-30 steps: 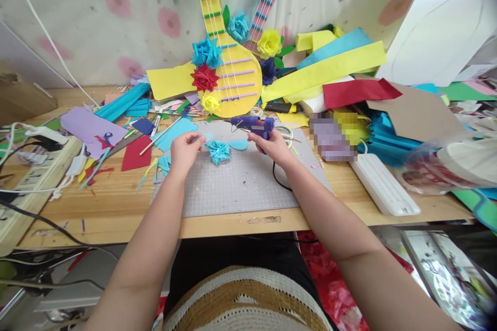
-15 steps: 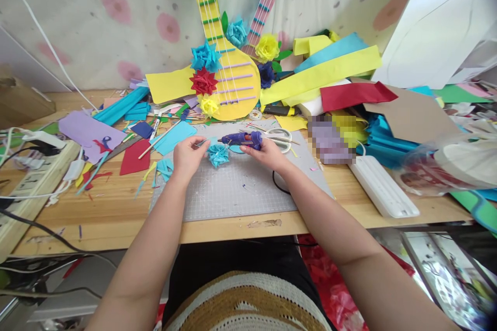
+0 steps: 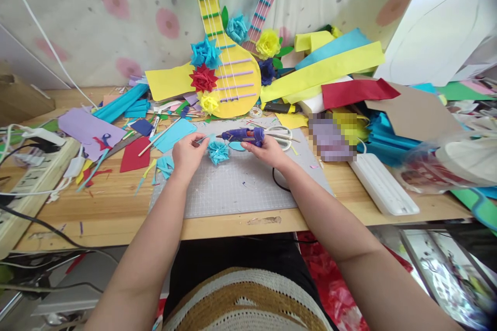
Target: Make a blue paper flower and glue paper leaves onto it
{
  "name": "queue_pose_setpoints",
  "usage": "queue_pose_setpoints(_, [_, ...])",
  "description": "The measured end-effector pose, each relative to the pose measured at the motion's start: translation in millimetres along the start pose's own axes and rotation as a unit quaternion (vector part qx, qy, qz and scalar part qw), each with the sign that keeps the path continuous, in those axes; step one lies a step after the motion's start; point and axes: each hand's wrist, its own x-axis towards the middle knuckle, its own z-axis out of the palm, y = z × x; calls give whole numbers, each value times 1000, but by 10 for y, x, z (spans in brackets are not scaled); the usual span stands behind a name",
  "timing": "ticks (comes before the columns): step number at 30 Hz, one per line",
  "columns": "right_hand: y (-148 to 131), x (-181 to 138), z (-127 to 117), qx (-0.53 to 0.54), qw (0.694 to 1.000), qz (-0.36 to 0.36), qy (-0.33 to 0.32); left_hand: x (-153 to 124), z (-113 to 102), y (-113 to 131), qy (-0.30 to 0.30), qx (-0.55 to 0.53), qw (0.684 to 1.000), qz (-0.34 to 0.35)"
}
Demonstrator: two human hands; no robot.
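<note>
My right hand is wrapped around a blue hot glue gun, its nozzle pointing left. Opposite the nozzle, my left hand is closed in a pinch on a small, thin piece that looks light blue; its shape is too small to make out. Between my hands, just below the nozzle, sits a light blue paper flower over the grey cutting mat. A flat light blue paper piece lies under the glue gun. White-handled scissors rest behind my right hand.
A yellow paper guitar with paper flowers leans at the back. Paper scraps and a red paper piece lie left. A white power strip and coloured paper sheets are on the right. Cables run along the left power strip.
Both hands stay nearly in place, with the glue gun's nozzle still facing the left hand. The view has shifted very slightly.
</note>
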Motion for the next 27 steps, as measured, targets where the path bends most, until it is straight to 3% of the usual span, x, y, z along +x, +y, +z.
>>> queue_pose_setpoints(8, [24,15,9,-19,1000,12,7,-4,22,-2,-9,-49,999,16])
queue_pose_setpoints(27, [51,19,11,-16,999,15,24,-10,15,52,-32,-97,995,-21])
